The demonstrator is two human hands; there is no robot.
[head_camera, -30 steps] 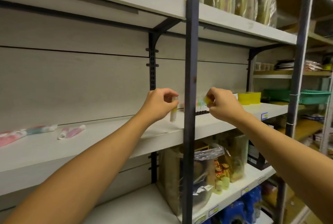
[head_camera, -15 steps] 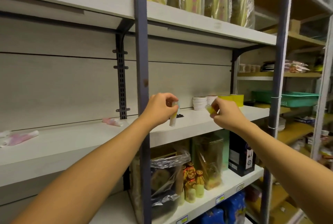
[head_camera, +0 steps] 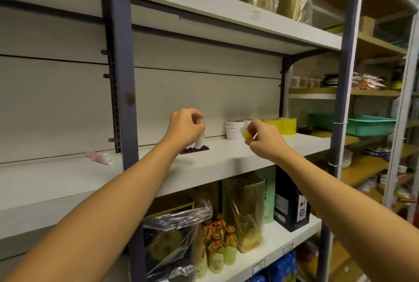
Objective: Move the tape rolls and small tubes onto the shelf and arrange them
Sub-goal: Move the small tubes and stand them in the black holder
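Two hands reach over the grey shelf board (head_camera: 226, 163). A green plastic basket (head_camera: 362, 126) sits far right, contents unseen. The left hand (head_camera: 184, 129) pinches an upright pale tube (head_camera: 200, 138) above a black strip (head_camera: 195, 150); the right hand (head_camera: 264, 141) pinches a small yellow tube (head_camera: 245, 133) beside white tape rolls (head_camera: 233, 130).

No text, brand, number or sign is legible. Printed surfaces are present but cannot be read:

- Blue-and-white edge label (head_camera: 258, 266) on the front lip of the lower shelf (head_camera: 294, 234): print too small to resolve.
- Second edge label (head_camera: 288, 247), right of the first on the same lip: blurred.
- Black box (head_camera: 291, 208) standing on the lower shelf at its right end: white panel and round emblem on its faces, characters unresolved.
- Small bottles (head_camera: 218, 252) on the lower shelf, left of the black box: label print indistinct.
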